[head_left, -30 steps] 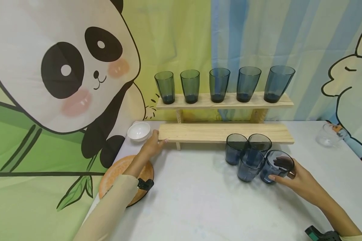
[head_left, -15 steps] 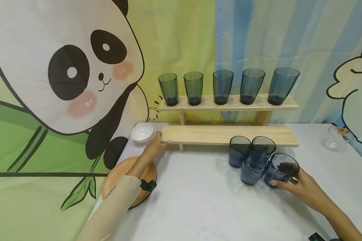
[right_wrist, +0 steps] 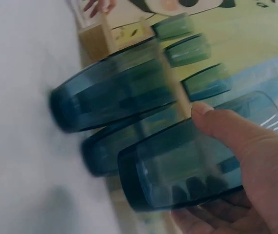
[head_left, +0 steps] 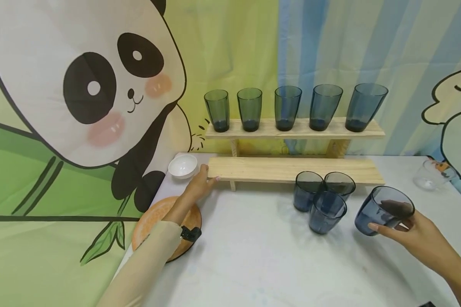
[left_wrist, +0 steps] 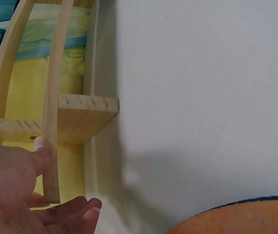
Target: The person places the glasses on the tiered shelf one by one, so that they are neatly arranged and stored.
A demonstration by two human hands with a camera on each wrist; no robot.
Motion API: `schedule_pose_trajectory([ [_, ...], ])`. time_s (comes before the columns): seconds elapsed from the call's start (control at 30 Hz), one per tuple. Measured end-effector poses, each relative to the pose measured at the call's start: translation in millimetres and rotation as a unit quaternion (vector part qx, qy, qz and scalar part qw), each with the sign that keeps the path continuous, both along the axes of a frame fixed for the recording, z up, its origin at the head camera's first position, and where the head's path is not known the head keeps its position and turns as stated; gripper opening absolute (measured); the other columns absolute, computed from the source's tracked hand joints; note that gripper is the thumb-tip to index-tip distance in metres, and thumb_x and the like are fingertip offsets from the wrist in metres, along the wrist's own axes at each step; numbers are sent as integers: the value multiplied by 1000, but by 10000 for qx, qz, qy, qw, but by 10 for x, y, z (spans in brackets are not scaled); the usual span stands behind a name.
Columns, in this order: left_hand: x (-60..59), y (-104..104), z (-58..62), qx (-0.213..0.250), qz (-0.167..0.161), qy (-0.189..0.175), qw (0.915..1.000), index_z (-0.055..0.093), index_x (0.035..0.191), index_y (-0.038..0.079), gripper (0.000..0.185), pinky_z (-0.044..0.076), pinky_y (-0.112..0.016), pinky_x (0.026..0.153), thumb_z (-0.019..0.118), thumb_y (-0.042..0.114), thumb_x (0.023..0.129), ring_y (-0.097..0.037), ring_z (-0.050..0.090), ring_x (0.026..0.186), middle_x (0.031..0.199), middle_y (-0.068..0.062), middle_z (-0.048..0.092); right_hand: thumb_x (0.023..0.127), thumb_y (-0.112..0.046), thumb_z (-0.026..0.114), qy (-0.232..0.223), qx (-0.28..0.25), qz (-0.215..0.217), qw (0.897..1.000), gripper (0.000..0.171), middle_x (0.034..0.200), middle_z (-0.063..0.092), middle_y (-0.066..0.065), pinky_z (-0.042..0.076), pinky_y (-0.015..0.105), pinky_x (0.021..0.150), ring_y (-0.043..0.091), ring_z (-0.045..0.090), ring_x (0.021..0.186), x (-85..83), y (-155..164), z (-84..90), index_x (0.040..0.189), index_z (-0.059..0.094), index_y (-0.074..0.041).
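Your right hand point(head_left: 418, 238) has drawn the held glass point(head_left: 382, 209) clear of three clustered glasses point(head_left: 326, 217). Its fingers point(right_wrist: 229, 209) wrap the glass's side, tilted over the worktop point(head_left: 261, 256); keep that hold firm, avoiding knocks, while your left hand point(head_left: 196, 187) grips the lower shelf point(head_left: 261, 168).

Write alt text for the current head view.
A right hand holds a tilted blue glass near three glasses standing on a white table. The left hand grips the end of a two-tier wooden shelf, five glasses lined along its top board.
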State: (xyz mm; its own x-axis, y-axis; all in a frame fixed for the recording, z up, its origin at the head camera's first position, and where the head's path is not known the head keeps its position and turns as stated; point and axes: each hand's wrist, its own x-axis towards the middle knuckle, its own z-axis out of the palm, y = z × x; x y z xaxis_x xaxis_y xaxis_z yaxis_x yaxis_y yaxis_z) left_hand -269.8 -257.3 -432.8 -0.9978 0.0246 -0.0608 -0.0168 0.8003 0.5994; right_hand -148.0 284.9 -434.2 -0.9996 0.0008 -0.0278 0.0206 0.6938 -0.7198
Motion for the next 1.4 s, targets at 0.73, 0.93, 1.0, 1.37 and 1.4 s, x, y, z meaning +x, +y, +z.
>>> schedule_pose_trajectory([
  [0.73, -3, 30, 73, -33, 30, -158, 9999, 26, 144, 5, 63, 46, -53, 90, 56, 42, 102, -41, 57, 112, 137, -32, 49, 88, -42, 78, 802, 65, 483, 9956, 92, 148, 34, 35, 36, 74, 90, 63, 34, 129, -317, -488, 1098, 154, 29, 1],
  [0.93, 7, 21, 53, -18, 91, -199, 9998, 27, 143, 5, 61, 45, -53, 92, 56, 41, 103, -42, 56, 114, 137, -33, 49, 87, -46, 77, 573, -383, 1086, 9917, 87, 151, 39, 23, 38, 69, 95, 49, 37, 136, -502, -883, 1296, 154, 33, -11],
  [1.0, 1, 18, 39, 10, 103, -188, 9998, 28, 142, 5, 60, 44, -53, 93, 56, 40, 103, -42, 56, 115, 138, -33, 49, 87, -47, 77, 529, -565, 1255, 9891, 85, 149, 44, 18, 40, 65, 96, 42, 42, 135, -590, -1032, 1315, 153, 36, -15],
  [1.37, -12, 39, 18, 54, 116, -164, 9998, 28, 142, 6, 60, 45, -53, 93, 57, 41, 102, -41, 57, 113, 138, -33, 48, 82, -56, 78, 232, -1182, 1856, 9752, 77, 128, 56, 10, 44, 52, 94, 30, 53, 122, -1143, -1849, 1373, 138, 48, -12],
  [1.4, -13, 33, 25, 57, 139, -123, 9998, 28, 142, 6, 61, 45, -53, 92, 57, 41, 102, -42, 57, 113, 138, -33, 49, 82, -55, 79, 248, -1239, 1909, 9734, 76, 125, 56, 11, 44, 52, 92, 29, 53, 119, -1202, -1935, 1366, 136, 49, -11],
])
